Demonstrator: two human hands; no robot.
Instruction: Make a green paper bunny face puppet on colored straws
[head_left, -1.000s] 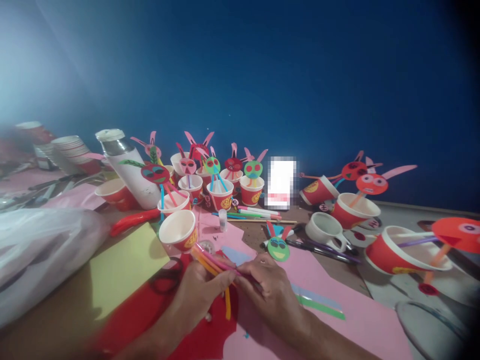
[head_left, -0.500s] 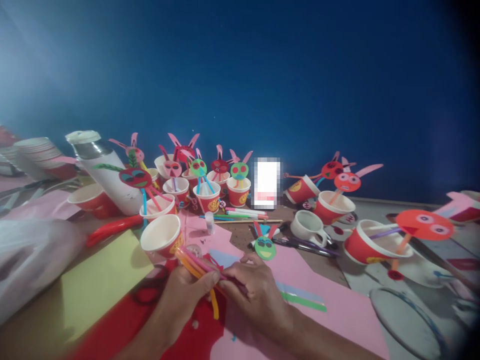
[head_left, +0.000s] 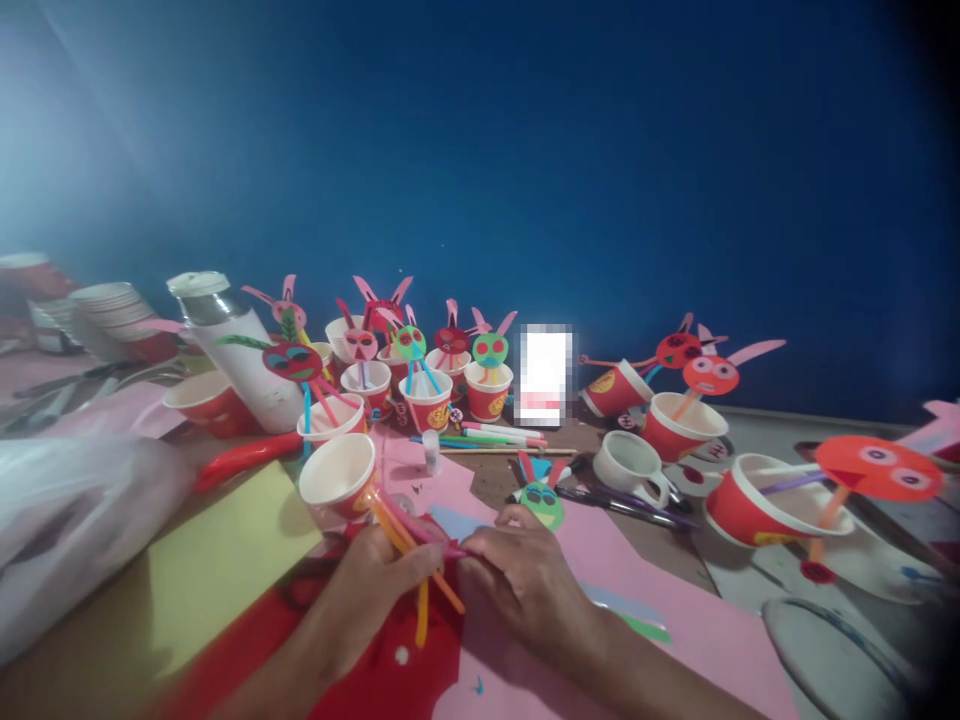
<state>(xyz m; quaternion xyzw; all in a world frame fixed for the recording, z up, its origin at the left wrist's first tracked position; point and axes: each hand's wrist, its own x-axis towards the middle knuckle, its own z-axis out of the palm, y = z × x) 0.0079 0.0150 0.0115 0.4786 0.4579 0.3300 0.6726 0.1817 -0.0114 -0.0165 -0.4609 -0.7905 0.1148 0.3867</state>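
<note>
My left hand (head_left: 379, 575) is closed around several long, narrow orange strips (head_left: 401, 525) that look like straws. A pink strip (head_left: 409, 515) runs along with them, its right part reaching my right hand (head_left: 529, 580), whose fingers are pinched together on it. Orange ends hang below my left thumb. Just beyond my left hand stands a red and white paper cup (head_left: 337, 475). A green paper bunny face (head_left: 541, 503) with red ears lies beyond my right hand. Red paper (head_left: 405, 680) and pink paper (head_left: 622, 640) spread beneath both hands.
Paper cups with bunny figures (head_left: 426, 400) line the back, several with strip legs. Markers (head_left: 502, 434), a white mug (head_left: 628, 462) and a small clear tube (head_left: 430, 453) lie nearer. At left are a white flask (head_left: 247, 360), a plastic bag (head_left: 82, 540) and yellow paper (head_left: 232, 560).
The hands have drawn slightly apart, and the pink strip now shows between them. One more orange end sticks out below my left thumb. The whole view has shifted a little.
</note>
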